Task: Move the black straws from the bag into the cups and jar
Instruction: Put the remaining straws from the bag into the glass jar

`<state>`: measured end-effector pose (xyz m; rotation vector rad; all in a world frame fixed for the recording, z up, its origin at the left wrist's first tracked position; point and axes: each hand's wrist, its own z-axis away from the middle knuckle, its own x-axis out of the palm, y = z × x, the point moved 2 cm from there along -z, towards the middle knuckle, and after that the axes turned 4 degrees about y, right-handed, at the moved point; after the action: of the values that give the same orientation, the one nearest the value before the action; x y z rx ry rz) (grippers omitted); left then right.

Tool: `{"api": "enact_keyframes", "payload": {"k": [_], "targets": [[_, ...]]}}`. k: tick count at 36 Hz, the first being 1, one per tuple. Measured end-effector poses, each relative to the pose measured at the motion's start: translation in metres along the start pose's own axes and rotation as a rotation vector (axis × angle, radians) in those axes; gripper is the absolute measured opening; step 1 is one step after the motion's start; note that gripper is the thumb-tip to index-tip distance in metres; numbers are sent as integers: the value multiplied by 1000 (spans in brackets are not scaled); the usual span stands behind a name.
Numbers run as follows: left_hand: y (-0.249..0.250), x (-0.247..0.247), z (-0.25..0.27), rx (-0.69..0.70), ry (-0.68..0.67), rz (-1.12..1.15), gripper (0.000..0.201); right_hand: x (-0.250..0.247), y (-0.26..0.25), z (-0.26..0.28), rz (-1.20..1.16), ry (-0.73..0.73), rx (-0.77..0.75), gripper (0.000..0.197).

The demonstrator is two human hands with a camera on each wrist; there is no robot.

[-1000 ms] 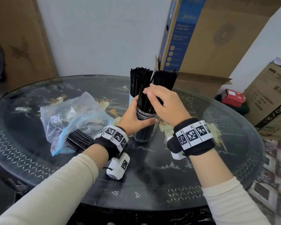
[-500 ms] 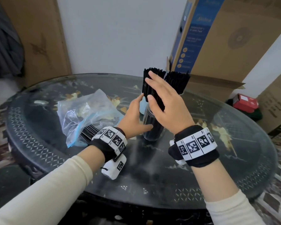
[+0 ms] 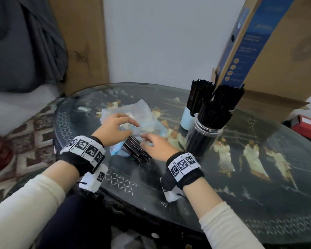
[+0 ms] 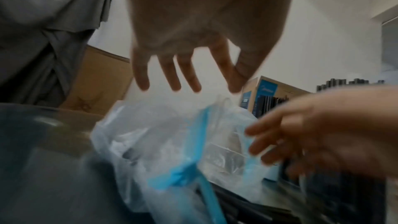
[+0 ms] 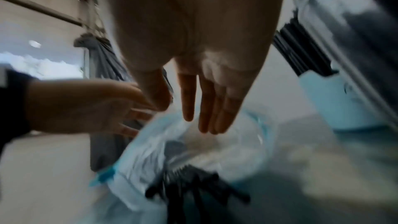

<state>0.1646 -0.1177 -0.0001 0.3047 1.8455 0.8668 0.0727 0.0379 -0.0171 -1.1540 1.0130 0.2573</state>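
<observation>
A clear plastic bag with a blue zip strip lies on the round glass table. Black straws stick out of its near mouth. My left hand hovers over the bag with spread fingers, holding nothing. My right hand is just above the straws, fingers straight. To the right stand a clear jar and a pale blue cup, each full of upright black straws. A third bundle rises behind; its holder is hidden.
A tall cardboard fan box leans at the table's far right edge, close behind the cups. A red box lies on the floor to the right. Grey cloth hangs at the left. A patterned rug lies beside the table.
Both hands have left the jar and moved left and nearer to the bag. The right hand no longer touches the straws in the jar. The head view has swung left.
</observation>
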Motion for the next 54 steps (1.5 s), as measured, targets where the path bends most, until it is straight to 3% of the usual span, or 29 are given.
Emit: {"api": "enact_keyframes", "payload": {"k": [3,8,13,24,28,32,45,54], "targets": [[-3,0,3,-30,-138,-39,45,15,5,-12,71,-113,90,52],[-7,1,2,-86,-114,7,49,29,6,-25,119,-174,180,77],[-5,-2,1,-139,-69,60,53,43,0,-34,184,-202,174,92],[-4,-12,-1,-149,-37,111,52,40,4,-40,114,-221,26,68],[-7,-11,-2,-164,-60,105,53,30,8,-39,66,-194,-34,46],[-9,-12,-1,-172,-67,101,53,24,17,-37,-14,-126,-1,29],[3,-10,2,-137,-32,88,48,10,34,-36,-201,49,95,24],[3,0,7,-99,-63,54,50,-8,41,-16,-204,29,75,27]]}}
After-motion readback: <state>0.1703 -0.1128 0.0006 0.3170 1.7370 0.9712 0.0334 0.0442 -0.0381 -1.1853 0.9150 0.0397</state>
